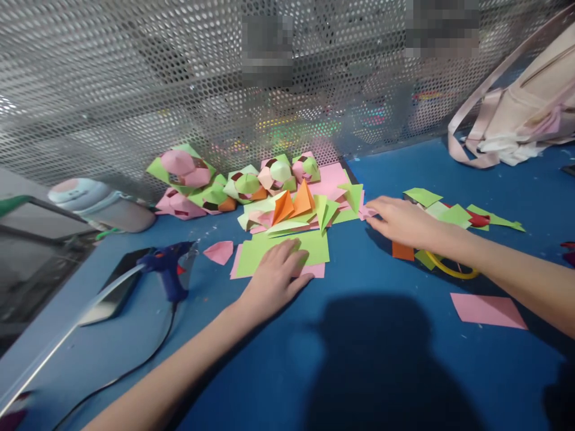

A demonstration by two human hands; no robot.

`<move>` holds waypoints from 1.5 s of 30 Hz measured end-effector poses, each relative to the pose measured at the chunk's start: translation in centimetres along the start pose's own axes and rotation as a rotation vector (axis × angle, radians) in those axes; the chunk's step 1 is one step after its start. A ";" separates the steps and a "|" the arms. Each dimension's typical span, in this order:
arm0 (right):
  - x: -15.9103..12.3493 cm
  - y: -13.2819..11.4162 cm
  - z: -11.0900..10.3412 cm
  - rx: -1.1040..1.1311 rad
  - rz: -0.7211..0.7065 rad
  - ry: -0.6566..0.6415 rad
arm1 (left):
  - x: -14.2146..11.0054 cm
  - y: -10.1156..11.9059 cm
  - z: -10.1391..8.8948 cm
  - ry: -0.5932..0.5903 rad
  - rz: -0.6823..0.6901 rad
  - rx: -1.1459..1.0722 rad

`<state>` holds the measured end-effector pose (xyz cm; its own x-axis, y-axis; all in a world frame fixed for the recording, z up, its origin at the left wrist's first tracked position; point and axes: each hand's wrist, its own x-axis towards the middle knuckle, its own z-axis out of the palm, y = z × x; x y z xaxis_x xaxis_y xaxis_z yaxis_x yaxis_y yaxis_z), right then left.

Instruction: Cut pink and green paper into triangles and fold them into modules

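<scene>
My left hand lies flat with its fingers spread on a green paper sheet, which rests over pink paper. Farther right, my right hand has its fingertips closed on a small pink paper piece at the edge of the paper pile. That pile holds folded orange paper pieces, folded green paper pieces and pink sheets. Behind it, several folded pink and green paper balls stand in a row against the mesh.
A blue glue gun with its cord lies left, beside a dark phone-like slab. A bottle lies behind them. Paper scraps, a yellow ring and a pink sheet are right. A metal mesh bounds the blue table.
</scene>
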<state>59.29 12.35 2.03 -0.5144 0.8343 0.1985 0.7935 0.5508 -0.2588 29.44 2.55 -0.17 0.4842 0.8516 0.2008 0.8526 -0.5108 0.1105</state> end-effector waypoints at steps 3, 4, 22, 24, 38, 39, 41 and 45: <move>-2.7 -1.5 0.7 -0.066 -0.100 -0.062 | 0.0 -1.0 0.4 -0.060 -0.054 0.022; -3.4 -2.1 0.9 -0.083 -0.141 -0.072 | 0.1 -1.2 0.5 -0.058 -0.067 0.022; -0.3 -9.7 6.3 -0.266 -0.722 -0.007 | 1.5 -1.6 0.2 0.265 0.061 0.067; -0.3 -9.1 5.9 -0.281 -0.742 -0.018 | 1.1 -1.7 0.0 0.282 0.064 0.045; -3.5 -6.6 4.2 -0.372 -0.476 0.031 | 1.0 1.3 0.5 0.226 0.110 -0.177; -3.5 -6.2 4.3 -0.378 -0.465 0.026 | 1.0 1.5 0.6 0.220 0.095 -0.226; -3.4 -5.4 4.2 -0.396 -0.443 0.018 | 0.9 1.8 0.7 0.211 0.066 -0.325; -3.2 -4.1 3.6 -0.433 -0.391 0.003 | 0.6 2.5 1.0 0.179 0.056 -0.420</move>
<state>56.47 7.49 -0.92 -0.7957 0.5701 0.2043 0.6054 0.7576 0.2439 32.02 1.89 -0.79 0.4540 0.8065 0.3787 0.6548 -0.5902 0.4721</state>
